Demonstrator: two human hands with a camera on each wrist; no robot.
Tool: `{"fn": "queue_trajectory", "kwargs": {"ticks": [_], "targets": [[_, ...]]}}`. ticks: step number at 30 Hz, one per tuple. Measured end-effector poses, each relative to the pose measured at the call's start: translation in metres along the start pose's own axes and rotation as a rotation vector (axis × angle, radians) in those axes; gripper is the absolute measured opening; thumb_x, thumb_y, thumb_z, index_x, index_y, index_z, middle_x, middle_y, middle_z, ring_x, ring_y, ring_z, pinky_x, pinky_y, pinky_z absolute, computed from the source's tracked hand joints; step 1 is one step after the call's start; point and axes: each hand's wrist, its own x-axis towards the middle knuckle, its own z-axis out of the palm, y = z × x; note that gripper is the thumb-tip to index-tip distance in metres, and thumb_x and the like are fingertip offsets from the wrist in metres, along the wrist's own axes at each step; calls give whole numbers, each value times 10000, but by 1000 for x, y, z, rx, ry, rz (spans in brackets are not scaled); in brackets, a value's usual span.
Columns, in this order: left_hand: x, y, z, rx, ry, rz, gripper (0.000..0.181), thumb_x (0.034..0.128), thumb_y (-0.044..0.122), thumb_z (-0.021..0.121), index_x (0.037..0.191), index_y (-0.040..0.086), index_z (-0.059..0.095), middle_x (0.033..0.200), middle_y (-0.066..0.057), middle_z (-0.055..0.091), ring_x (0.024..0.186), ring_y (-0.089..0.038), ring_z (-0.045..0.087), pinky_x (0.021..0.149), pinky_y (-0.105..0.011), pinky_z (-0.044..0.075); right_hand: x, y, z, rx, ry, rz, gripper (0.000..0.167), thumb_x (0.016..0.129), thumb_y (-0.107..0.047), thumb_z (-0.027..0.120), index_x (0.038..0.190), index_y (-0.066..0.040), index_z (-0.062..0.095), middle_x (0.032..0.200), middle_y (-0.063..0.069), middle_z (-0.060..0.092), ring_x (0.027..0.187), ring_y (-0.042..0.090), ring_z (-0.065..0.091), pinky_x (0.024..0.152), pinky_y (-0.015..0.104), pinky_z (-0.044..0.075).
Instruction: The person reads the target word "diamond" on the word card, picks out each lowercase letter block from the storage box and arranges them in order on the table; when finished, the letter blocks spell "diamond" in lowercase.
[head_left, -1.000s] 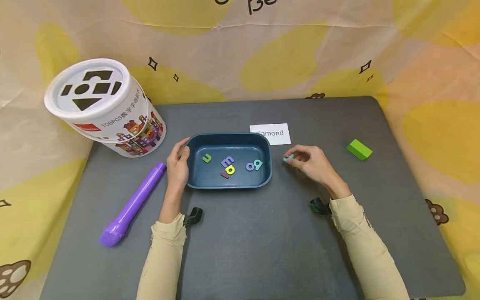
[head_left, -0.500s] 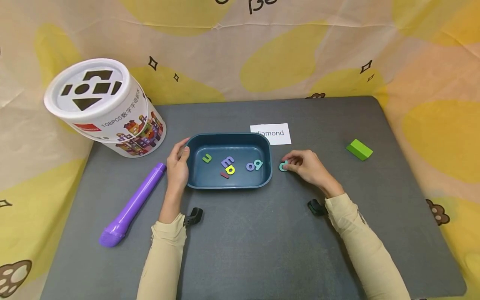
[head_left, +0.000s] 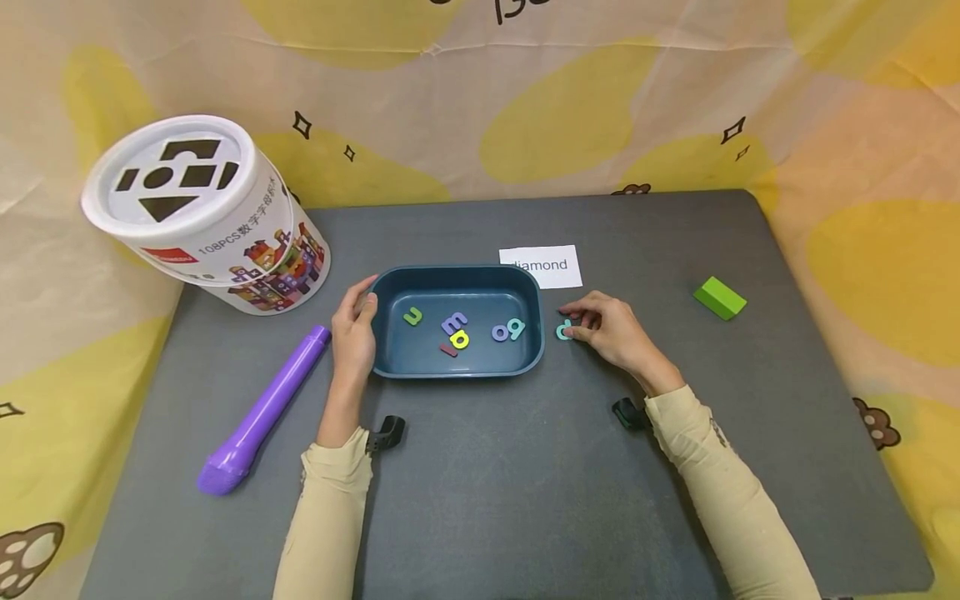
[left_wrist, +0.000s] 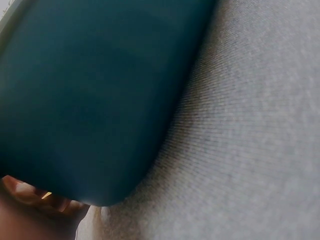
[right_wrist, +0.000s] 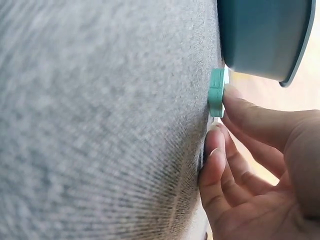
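Note:
My left hand point(head_left: 353, 337) holds the left end of a dark blue tray point(head_left: 450, 367), fingers along its outer wall and thumb at the rim. Inside lie a green u point(head_left: 417, 315), purple m point(head_left: 450, 325), yellow letter point(head_left: 465, 340), dark red stick-like letter point(head_left: 448, 351), purple o point(head_left: 500, 333) and teal letter point(head_left: 515, 327). Just right of the tray, a teal letter d point(head_left: 560, 332) lies flat on the table. My right hand point(head_left: 611, 333) touches it with the thumb point(right_wrist: 245, 110); the index finger stands apart, the other fingers loosely bent beside it.
A white card printed "diamond" point(head_left: 551, 271) lies behind the tray, its first letter partly covered. A lidded white bucket point(head_left: 247, 242) and a purple toy microphone point(head_left: 262, 412) are at left. A green block point(head_left: 720, 297) lies at right on the grey table point(head_left: 510, 483).
My right hand has moved left and down, laying the teal d flat beside the tray. Its index finger has since lifted off the letter. The left hand and tray stay put.

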Motion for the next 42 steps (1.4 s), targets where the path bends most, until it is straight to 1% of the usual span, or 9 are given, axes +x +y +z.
{"fn": "queue_trajectory", "kwargs": {"ticks": [8, 13, 17, 20, 25, 30, 34, 38, 42], "targets": [[-2, 1, 0, -10, 7, 0, 393, 1140, 219, 476, 1502, 114, 589, 1574, -124, 565, 1493, -290, 478, 1265, -499, 318, 0, -16, 0, -133, 8, 7, 319, 913, -52, 825, 1216, -13, 729, 1132, 143, 674, 895, 275, 596, 791, 372, 473], [-2, 2, 2, -15, -5, -4, 406, 1144, 231, 468, 1521, 124, 571, 1591, -126, 547, 1511, -292, 460, 1272, -506, 310, -1, -32, 4, -179, 143, 4, 225, 959, -57, 740, 1181, -34, 716, 1093, 131, 639, 940, 292, 608, 784, 426, 475], [0, 1, 2, -5, -3, -3, 404, 1144, 233, 470, 1521, 134, 574, 1571, -142, 564, 1499, -290, 472, 1265, -510, 318, 1, -50, 12, -117, 272, -81, 152, 968, -42, 718, 1120, -35, 712, 1038, 123, 627, 934, 277, 598, 786, 405, 462], [1, 0, 2, 4, 8, 5, 395, 1140, 233, 481, 1506, 133, 588, 1541, -146, 589, 1474, -287, 496, 1253, -507, 331, 4, -67, 19, -84, 285, -198, 163, 948, -25, 750, 1108, -25, 715, 1028, 124, 643, 954, 275, 605, 821, 408, 492], [2, 1, 0, -7, 7, -1, 398, 1139, 240, 486, 1507, 130, 589, 1545, -132, 587, 1475, -273, 491, 1258, -497, 324, 13, -93, 35, -121, 138, -311, 235, 913, -61, 823, 1132, -38, 742, 1066, 94, 696, 1009, 248, 636, 882, 397, 549], [3, 1, -1, -9, 4, -9, 402, 1139, 240, 483, 1512, 131, 584, 1568, -121, 569, 1496, -266, 472, 1269, -488, 313, 26, -113, 55, -183, -120, -294, 292, 917, -92, 834, 1199, -77, 762, 1047, 60, 716, 980, 199, 644, 845, 360, 547], [2, 0, -1, -9, -2, -10, 406, 1141, 245, 479, 1518, 130, 578, 1576, -124, 559, 1499, -273, 467, 1270, -494, 310, 38, -117, 74, -205, -287, -258, 299, 912, -108, 844, 1205, -103, 785, 953, 24, 688, 885, 153, 620, 775, 305, 505], [2, -1, -1, -12, -3, -13, 405, 1141, 243, 478, 1516, 128, 578, 1561, -140, 569, 1481, -279, 479, 1262, -498, 317, 47, -118, 91, -204, -378, -216, 329, 884, -144, 880, 1200, -116, 794, 884, -3, 637, 823, 130, 576, 719, 262, 454], [1, -2, 0, -15, 2, -14, 399, 1140, 242, 481, 1510, 132, 585, 1546, -148, 581, 1473, -277, 486, 1258, -497, 319, 52, -119, 104, -211, -380, -200, 213, 904, -159, 862, 1104, -130, 795, 848, -4, 616, 800, 139, 576, 711, 276, 459]]}}
